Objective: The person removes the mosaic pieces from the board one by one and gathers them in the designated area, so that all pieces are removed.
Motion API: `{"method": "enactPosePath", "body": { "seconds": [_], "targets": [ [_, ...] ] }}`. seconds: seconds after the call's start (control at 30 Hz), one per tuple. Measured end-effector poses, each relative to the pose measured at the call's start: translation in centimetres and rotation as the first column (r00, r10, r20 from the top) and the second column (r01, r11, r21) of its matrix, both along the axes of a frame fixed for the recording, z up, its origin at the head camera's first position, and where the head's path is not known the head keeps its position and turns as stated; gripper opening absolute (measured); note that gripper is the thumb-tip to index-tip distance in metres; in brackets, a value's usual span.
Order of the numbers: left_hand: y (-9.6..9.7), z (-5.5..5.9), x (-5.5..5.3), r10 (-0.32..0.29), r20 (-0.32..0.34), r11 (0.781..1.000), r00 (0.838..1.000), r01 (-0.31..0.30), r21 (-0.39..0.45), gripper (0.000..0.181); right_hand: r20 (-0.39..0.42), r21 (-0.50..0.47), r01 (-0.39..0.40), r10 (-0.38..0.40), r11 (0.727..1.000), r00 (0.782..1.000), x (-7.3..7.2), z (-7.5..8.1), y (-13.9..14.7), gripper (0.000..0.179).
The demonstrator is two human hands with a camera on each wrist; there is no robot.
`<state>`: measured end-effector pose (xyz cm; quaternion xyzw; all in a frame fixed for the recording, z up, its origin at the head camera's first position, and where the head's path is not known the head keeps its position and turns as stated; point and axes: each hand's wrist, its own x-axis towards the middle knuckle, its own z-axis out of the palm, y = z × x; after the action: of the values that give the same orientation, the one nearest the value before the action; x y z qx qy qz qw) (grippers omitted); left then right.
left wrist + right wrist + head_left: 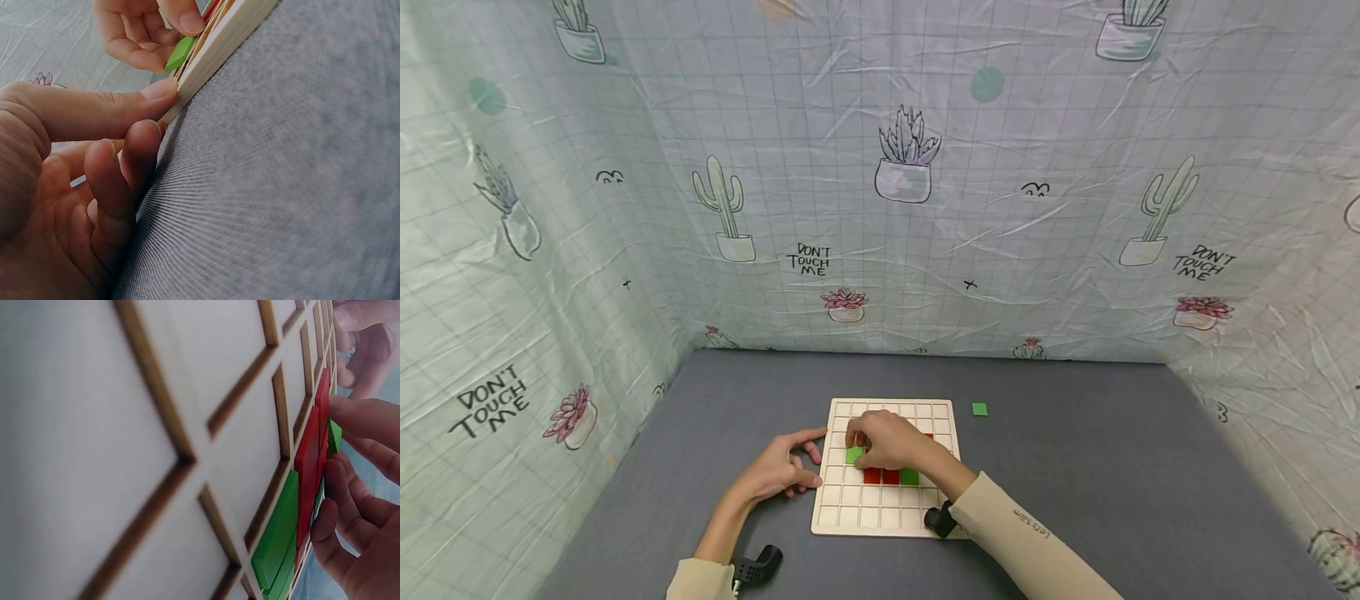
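A wooden grid board (857, 518) lies on the table with square recesses across it. My right hand (889, 440) is over its middle, thumb and fingertips pinching a green square tile (853, 455). The left wrist view has this tile tilted up from the grid. Red tiles (882, 476) and another green tile (910, 477) sit in the recesses under and beside the right hand, which hides part of the group. At the board's left edge, my left hand (777, 467) touches the side with spread thumb and index finger; its other fingers bend loosely.
A single loose green tile (980, 409) lies on the grey table (1075, 467), to the right of the board's far corner. Patterned sheeting (970, 208) rises behind the table and along both sides. Each wrist bears a black camera mount (758, 567).
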<state>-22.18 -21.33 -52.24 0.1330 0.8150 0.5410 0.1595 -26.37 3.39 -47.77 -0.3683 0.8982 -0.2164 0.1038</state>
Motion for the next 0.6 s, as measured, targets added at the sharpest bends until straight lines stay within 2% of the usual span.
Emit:
{"method": "enactPosePath", "body": {
  "seconds": [0.27,0.6],
  "targets": [
    [-0.02,0.14,0.01,0.004,0.008,1.0,1.0,-0.004,-0.003,0.083,0.016,-0.007,-0.031,0.031,1.0,0.999,-0.07,0.35,0.19,0.018],
    [-0.03,0.06,0.03,0.004,0.011,1.0,1.0,-0.004,-0.004,0.083,0.045,-0.075,-0.059,0.062,0.995,0.997,-0.29,-0.03,0.34,0.019]
  ]
}}
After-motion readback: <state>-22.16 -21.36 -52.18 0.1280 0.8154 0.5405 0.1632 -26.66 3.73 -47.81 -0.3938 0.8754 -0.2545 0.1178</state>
